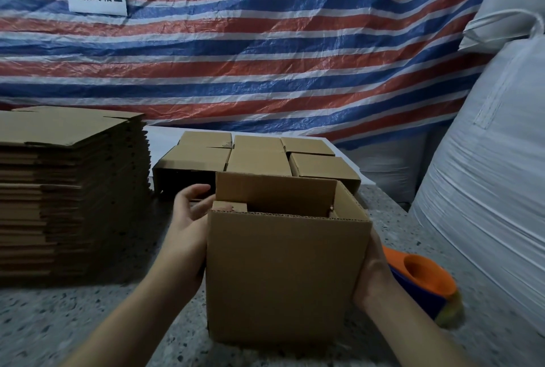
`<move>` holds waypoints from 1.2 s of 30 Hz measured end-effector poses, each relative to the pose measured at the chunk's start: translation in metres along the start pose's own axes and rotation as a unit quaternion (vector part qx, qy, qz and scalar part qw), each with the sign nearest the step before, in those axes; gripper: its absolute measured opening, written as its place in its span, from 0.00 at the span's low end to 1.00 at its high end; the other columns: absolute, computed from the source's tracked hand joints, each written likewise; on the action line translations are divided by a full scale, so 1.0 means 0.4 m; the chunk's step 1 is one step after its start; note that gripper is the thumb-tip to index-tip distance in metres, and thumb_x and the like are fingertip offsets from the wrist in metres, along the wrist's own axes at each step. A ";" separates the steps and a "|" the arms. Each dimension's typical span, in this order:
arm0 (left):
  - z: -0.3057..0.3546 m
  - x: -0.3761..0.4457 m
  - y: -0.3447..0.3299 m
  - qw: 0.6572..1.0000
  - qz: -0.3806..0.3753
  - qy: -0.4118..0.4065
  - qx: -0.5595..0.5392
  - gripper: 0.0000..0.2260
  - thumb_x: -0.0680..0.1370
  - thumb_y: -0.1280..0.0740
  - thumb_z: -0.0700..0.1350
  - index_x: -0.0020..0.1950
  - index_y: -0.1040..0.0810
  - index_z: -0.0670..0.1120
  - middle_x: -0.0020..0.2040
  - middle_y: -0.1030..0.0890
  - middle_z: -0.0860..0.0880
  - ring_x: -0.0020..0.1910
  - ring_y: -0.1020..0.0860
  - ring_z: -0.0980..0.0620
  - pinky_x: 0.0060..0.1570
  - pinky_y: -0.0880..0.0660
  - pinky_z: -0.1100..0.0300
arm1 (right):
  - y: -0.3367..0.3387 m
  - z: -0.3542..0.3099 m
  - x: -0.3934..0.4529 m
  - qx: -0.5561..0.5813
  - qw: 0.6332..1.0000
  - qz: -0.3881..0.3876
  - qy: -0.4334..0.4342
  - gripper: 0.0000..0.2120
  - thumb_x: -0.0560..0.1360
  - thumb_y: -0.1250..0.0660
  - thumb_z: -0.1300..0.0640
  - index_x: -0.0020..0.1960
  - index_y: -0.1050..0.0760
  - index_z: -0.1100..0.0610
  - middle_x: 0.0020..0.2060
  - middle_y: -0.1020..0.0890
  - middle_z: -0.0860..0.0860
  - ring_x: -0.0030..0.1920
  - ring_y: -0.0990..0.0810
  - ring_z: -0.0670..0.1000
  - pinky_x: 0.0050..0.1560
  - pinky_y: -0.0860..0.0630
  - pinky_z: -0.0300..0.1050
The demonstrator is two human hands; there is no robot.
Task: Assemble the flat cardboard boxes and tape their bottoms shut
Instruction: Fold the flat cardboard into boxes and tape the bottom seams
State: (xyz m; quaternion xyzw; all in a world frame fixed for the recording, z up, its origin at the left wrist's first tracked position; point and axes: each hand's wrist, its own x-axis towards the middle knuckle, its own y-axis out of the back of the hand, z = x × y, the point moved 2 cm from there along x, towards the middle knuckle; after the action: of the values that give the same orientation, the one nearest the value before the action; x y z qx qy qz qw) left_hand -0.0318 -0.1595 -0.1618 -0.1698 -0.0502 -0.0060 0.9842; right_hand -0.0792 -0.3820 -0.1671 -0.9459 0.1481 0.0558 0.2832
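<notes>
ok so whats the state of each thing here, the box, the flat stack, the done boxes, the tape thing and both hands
box: opened up, upright, top flaps not closed
left hand: open, flat against the box's left side
right hand: on the box's right side, fingers hidden
flat stack: unfolded, piled at left
assembled boxes: grouped behind
tape dispenser: lying on the table, untouched

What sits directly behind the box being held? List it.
Behind the held box, assembled cardboard boxes stand packed together on the table. Their lower parts and the table under them are covered by the held box.
</notes>
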 end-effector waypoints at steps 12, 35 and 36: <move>0.020 -0.012 0.007 0.990 -0.097 -0.028 0.094 0.13 0.70 0.32 0.56 0.50 0.14 0.55 0.49 0.14 0.49 0.46 0.16 0.50 0.38 0.22 0.59 | -0.008 -0.008 0.016 -0.052 0.997 -0.048 -0.015 0.29 0.80 0.43 0.40 0.32 0.14 0.55 0.26 0.18 0.52 0.24 0.19 0.50 0.24 0.24 0.40; 0.047 -0.014 0.040 0.975 -0.181 -0.021 0.125 0.19 0.72 0.29 0.62 0.43 0.17 0.46 0.49 0.17 0.47 0.48 0.18 0.46 0.49 0.22 0.54 | 0.004 -0.024 0.030 -0.092 0.994 -0.064 -0.016 0.09 0.81 0.41 0.56 0.46 0.25 0.56 0.26 0.18 0.52 0.24 0.20 0.48 0.23 0.26 0.38; 0.051 -0.013 0.041 0.966 -0.175 -0.035 0.185 0.18 0.75 0.33 0.63 0.46 0.18 0.48 0.50 0.17 0.52 0.52 0.18 0.49 0.52 0.22 0.56 | 0.004 -0.023 0.032 -0.093 0.993 -0.066 -0.014 0.11 0.82 0.43 0.57 0.44 0.25 0.57 0.25 0.19 0.52 0.23 0.21 0.48 0.22 0.26 0.37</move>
State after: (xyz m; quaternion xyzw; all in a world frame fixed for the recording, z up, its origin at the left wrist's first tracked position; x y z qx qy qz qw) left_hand -0.0386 -0.1373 -0.1488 0.0266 -0.1134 -0.1631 0.9797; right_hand -0.0674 -0.3913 -0.1627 -0.9750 0.0760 0.0641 0.1989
